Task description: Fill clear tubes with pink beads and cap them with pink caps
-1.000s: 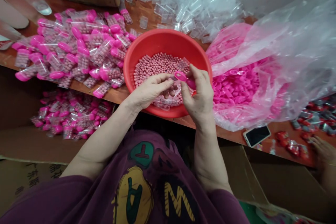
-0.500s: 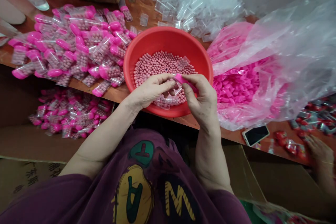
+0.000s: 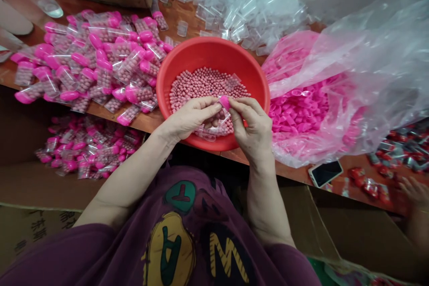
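Over the red basin (image 3: 167, 62), my left hand (image 3: 192, 116) is closed round a small clear plastic tube, mostly hidden by the fingers. A bright pink cap (image 3: 224, 102) sits at the tube's end, pinched by the thumb and fingertips of my right hand (image 3: 254, 125). How firmly the cap is seated cannot be made out. Pink beads (image 3: 208, 80) cover the bottom of the basin beneath both hands. Some clear tubes (image 3: 208, 134) lie among the beads at its near side.
Capped bead-filled tubes (image 3: 87, 60) are heaped at left, with more in a box below. Clear empty tubes (image 3: 248, 4) lie behind the basin. A plastic bag holds pink caps (image 3: 298, 107) at right, near a phone (image 3: 325, 173). Another person's hand (image 3: 415, 190) is far right.
My right hand has shifted slightly left and turned the pink cap onto the end of the tube in my left hand. The other person's hand has moved right.
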Tool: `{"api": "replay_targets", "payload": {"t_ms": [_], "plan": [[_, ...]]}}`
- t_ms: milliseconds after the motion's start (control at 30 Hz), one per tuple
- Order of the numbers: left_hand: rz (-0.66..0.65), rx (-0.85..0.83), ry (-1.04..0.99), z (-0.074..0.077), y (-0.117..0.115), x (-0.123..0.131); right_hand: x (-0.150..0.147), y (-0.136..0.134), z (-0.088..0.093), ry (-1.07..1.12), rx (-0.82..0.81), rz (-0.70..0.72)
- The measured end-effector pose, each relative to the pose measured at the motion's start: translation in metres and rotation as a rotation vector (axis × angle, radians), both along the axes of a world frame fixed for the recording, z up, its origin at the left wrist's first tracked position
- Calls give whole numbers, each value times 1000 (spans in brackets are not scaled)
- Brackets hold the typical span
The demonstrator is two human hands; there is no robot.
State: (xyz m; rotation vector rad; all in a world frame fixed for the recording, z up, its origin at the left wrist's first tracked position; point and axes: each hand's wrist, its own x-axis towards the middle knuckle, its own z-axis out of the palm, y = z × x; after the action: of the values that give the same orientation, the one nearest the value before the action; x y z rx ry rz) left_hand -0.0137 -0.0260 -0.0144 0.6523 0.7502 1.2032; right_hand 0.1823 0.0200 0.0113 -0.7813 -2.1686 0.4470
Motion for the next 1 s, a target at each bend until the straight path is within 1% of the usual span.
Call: {"api": "replay_targets", "payload": {"t_ms": [167,267,367,433,467,533,667,733,767,833,933,1000], "plan": [[-6,-5,57,2,-1,1,0,3,-5,-10,-61,63],[40,55,237,3,0,5,5,6,-4,-3,-105,121],[93,152,439,5,0,9,15,8,0,-48,-213,167],[73,165,454,6,1,9,22,8,0,-73,-288,188],[60,153,429,7,1,9,24,8,-1,-53,-316,180],[63,114,360,7,1,7,24,9,-10,64,-369,123],[140,88,286,5,1,5,8,10,-36,375,-489,-76],[139,103,258,3,1,5,-2,8,-39,416,-513,-157],[131,111,243,1,2,5,-6,6,-36,391,-493,-177],[122,121,215,-1,2,6,-9,1,-26,258,-375,-161],[147,103,190,-2,3,6,-8,-6,-10,-15,-153,-50],[159,52,177,0,3,7,-8,-10,-8,-184,-58,-20]]}}
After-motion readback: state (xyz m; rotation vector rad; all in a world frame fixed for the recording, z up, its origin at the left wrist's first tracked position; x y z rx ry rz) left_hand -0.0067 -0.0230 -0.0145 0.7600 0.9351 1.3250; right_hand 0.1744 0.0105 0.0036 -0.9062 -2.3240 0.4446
